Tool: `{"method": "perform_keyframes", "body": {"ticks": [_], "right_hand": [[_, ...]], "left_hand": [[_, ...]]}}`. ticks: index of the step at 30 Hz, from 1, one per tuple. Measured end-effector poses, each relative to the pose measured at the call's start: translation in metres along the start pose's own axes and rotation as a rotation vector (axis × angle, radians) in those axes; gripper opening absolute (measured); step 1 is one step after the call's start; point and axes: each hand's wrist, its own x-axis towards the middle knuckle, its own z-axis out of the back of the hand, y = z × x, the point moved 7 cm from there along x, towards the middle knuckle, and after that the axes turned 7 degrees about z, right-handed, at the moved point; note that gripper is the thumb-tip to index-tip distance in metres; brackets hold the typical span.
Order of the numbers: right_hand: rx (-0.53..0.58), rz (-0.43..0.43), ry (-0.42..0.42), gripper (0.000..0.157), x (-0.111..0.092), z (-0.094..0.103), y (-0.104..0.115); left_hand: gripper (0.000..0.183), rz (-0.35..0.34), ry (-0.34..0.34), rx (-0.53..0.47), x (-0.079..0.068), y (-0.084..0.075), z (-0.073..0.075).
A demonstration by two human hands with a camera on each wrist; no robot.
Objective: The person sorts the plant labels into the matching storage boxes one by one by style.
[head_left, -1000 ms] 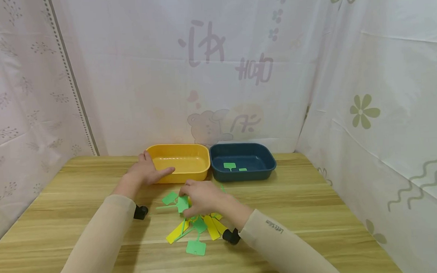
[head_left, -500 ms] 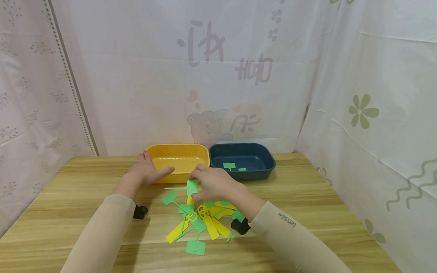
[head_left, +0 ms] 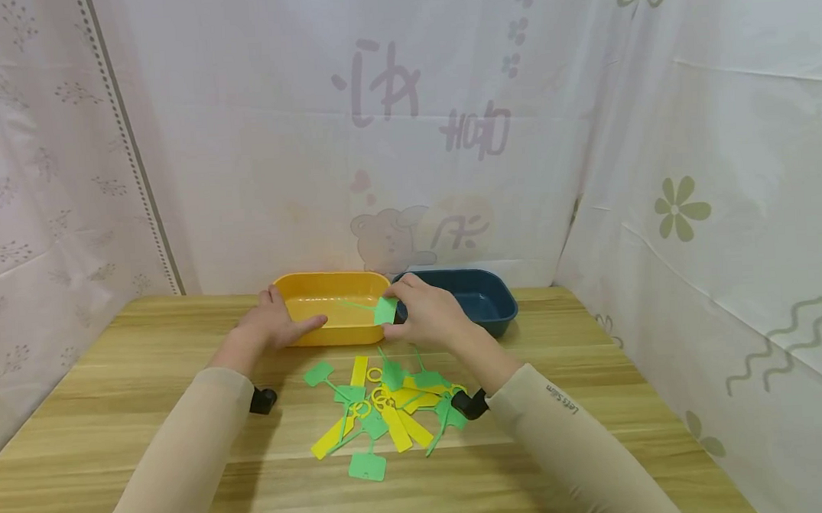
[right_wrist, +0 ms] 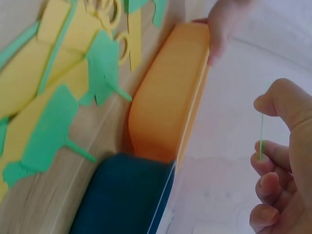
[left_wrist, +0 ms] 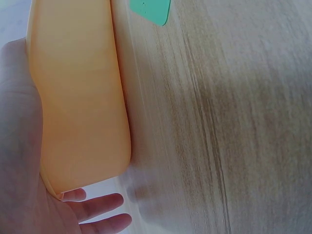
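My right hand [head_left: 433, 314] pinches a green plant label [head_left: 385, 310] by its flat plate between thumb and fingers, above the front rims where the two bins meet. Its thin stem points left over the yellow bin [head_left: 352, 335]. In the right wrist view the label [right_wrist: 262, 131] shows edge-on between the fingertips. My left hand [head_left: 271, 321] rests on the left end of the yellow bin, thumb extended along the front rim, fingers straight at the end wall. Nearer me lies a pile of green labels [head_left: 368, 466] and yellow ring-ended tags [head_left: 395, 427].
A dark blue bin [head_left: 503, 323] stands against the yellow bin's right side, partly hidden by my right hand. Both bins sit on the wood-grain table [head_left: 147, 360] before a patterned white curtain [head_left: 275, 140]. Black wrist cameras [head_left: 469, 404] hang under my wrists.
My right hand has lifted the green label from the pile and carried it up and right to the bins' rims. The left hand has stayed on the yellow bin.
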Motion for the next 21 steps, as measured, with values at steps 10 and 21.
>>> {"method": "perform_keyframes", "body": {"ticks": [10, 21], "right_hand": [[0.020, -0.136, -0.078, 0.061, -0.003, 0.010, -0.043], [0.026, -0.271, -0.077, 0.066, -0.012, 0.005, -0.091]], "left_hand": [[0.147, 0.003, 0.000, -0.006, -0.002, -0.002, 0.000], [0.149, 0.007, 0.011, -0.001, 0.004, 0.001, -0.004]]}}
